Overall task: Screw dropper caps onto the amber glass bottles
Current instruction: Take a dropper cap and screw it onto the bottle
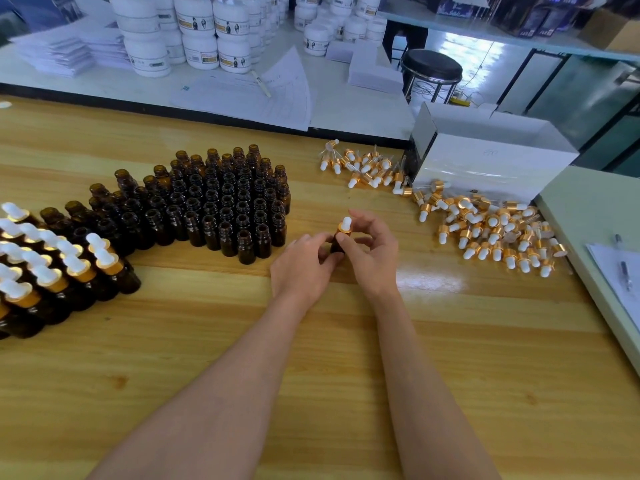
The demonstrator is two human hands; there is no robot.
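Colour-wise, here's what we've got: the counter (207,323) is honey-yellow wood with darker grain streaks and one glossy white glare patch. The open bottles (221,206) look deep amber to us, nearly black-brown in the shade. The capped bottles (52,271) have shiny gold collars and white bulbs, same as the loose caps (491,230) heaped on the right. The lone bottle (336,244) is dark brown, its dropper cap (345,226) gold and white. We also spot a white box (491,161), white jars (197,32) with yellow-and-black labels, a black stool (432,64) and a pale green side counter (588,209).
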